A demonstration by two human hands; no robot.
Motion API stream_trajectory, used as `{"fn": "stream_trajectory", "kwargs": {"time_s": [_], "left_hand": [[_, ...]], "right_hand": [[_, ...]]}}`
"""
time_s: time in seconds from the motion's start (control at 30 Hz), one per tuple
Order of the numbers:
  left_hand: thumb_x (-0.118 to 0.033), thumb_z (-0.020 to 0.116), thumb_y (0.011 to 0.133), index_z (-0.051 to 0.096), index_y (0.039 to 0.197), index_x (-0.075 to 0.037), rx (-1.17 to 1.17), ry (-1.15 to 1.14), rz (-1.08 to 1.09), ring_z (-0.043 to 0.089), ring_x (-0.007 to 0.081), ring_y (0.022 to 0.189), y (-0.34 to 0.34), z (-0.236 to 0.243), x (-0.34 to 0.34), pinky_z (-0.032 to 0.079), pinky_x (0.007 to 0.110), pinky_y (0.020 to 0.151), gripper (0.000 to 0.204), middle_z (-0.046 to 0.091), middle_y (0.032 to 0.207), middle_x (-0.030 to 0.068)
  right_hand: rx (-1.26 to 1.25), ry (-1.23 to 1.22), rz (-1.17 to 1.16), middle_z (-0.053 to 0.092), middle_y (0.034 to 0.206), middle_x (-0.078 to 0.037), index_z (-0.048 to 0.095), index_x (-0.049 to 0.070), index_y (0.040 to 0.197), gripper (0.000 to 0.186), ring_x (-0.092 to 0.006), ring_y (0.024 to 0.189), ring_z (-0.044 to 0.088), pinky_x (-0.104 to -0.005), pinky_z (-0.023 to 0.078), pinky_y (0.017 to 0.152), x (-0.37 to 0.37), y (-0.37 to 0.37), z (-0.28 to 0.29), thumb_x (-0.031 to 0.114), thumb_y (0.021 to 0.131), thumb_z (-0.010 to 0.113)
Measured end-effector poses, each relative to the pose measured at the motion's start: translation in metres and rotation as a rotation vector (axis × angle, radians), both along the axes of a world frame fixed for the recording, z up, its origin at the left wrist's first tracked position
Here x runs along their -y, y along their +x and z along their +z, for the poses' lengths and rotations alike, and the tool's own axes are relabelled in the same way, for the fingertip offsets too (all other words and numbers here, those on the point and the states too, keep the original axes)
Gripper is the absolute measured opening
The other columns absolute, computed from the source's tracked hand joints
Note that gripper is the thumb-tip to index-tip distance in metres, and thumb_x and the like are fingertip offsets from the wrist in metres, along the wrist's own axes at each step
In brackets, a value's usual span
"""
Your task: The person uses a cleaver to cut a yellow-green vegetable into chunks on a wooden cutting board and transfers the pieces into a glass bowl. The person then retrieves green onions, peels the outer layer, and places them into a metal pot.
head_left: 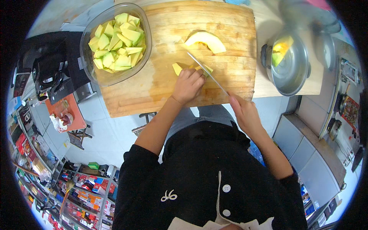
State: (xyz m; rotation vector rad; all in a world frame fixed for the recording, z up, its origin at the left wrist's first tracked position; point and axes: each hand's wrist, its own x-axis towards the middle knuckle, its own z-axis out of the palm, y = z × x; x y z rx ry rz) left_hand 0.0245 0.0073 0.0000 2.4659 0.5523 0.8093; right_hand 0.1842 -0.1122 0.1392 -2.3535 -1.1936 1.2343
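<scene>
One cutting board (pixel 237 27), open along its right edge; upon it, one squash crescent (pixel 207 38); left hand (pixel 188 85), fingers bunched, pinning squash pieces (pixel 177 69); right hand (pixel 245 114) clenching one knife (pixel 210 75).

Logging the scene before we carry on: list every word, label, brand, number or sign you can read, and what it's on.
Shirt: a pale, curly mark on the dark front; I won't copy its characters.
Boxes on the shelves at lower left: print too small and blurred to read.
Knife, board, tub, pot: no lettering that I can make out.
</scene>
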Motion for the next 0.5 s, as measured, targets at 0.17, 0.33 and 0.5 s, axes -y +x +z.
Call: {"fn": "stream_trajectory", "kwargs": {"time_s": [0.17, 0.33, 0.5], "left_hand": [[-0.009, 0.058, 0.066, 0.053, 0.086, -0.008, -0.002, -0.044, 0.058, 0.050, 0.0253, 0.085, 0.004, 0.010, 0.004, 0.040, 0.038, 0.072, 0.021, 0.054, 0.095, 0.0067], [-0.009, 0.058, 0.064, 0.054, 0.089, -0.006, -0.024, -0.046, 0.174, 0.048, 0.0278, 0.082, 0.008, 0.011, 0.014, 0.038, 0.039, 0.069, 0.025, 0.052, 0.090, 0.0099], [-0.009, 0.059, 0.065, 0.055, 0.091, -0.004, -0.022, -0.077, 0.163, 0.048, 0.0290, 0.082, 0.008, 0.006, 0.015, 0.037, 0.040, 0.067, 0.027, 0.052, 0.091, 0.0107]], "right_hand": [[-0.009, 0.189, -0.051, 0.058, 0.065, -0.022, 0.058, 0.002, 0.114, 0.038, -0.0347, 0.057, 0.058, -0.0393, 0.045, 0.056, -0.015, -0.009, -0.040, 0.030, 0.093, 0.044], [0.042, -0.051, 0.015, 0.061, 0.069, -0.022, 0.057, 0.007, 0.117, 0.040, -0.0364, 0.061, 0.060, -0.0426, 0.046, 0.057, 0.012, -0.008, 0.019, 0.035, 0.091, 0.048], [0.103, -0.106, 0.049, 0.061, 0.065, -0.020, 0.057, 0.010, 0.117, 0.042, -0.0380, 0.059, 0.060, -0.0451, 0.047, 0.055, 0.012, -0.009, 0.027, 0.040, 0.089, 0.049]]}}
